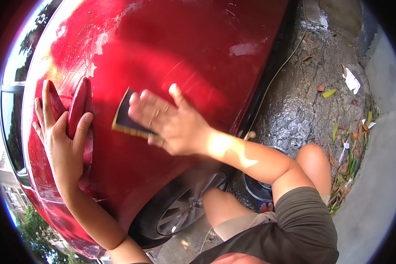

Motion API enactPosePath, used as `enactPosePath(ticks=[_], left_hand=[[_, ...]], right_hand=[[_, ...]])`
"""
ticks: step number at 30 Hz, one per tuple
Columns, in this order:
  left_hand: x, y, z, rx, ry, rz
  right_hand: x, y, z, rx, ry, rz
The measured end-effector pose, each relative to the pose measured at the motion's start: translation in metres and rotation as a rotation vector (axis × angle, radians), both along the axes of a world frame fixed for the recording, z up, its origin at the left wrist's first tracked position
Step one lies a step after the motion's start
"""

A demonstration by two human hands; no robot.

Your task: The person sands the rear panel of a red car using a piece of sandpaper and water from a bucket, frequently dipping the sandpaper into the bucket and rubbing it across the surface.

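Observation:
A red car door panel (135,66) fills the middle of the view, with pale residue and fine scratches on its paint. My left hand (62,142) rests spread around the red door handle (77,109), thumb on one side and fingers on the other. Flat against the panel, my right hand (168,122) presses a dark sheet with a yellowish edge, apparently sandpaper (125,117); its fingers are slightly blurred and cover part of the sheet.
Below the panel is a car wheel (191,208). A dark basin (257,188) stands on the wet concrete ground (283,109) by my legs. A thin hose or cable (285,62) runs beside the car. Leaves (353,155) and white scraps (351,81) lie along the grey wall (376,175).

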State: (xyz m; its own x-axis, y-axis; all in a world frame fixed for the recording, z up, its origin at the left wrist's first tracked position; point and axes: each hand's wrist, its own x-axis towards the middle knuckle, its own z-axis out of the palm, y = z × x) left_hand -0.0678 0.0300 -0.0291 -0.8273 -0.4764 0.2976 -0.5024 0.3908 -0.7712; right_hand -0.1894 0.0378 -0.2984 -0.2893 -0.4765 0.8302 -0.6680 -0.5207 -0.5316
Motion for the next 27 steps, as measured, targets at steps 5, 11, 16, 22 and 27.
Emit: enactPosePath(ticks=[5,11,16,22,27], left_hand=[[-0.004,0.004,-0.001,0.189,0.188,0.104],[-0.005,-0.009,-0.010,0.105,0.152,-0.028],[-0.003,-0.004,-0.003,0.025,0.113,-0.013],[-0.002,-0.007,-0.007,0.066,0.157,-0.043],[0.003,-0.016,-0.009,0.014,0.094,-0.056]], right_hand=[[-0.004,-0.006,0.005,0.050,-0.152,-0.018],[-0.027,0.000,-0.044,0.129,-0.154,-0.128],[-0.052,-0.008,-0.015,0.071,0.094,-0.111],[-0.025,0.010,-0.055,0.117,0.072,0.024],[-0.080,-0.025,-0.003,-0.001,0.213,-0.242]])
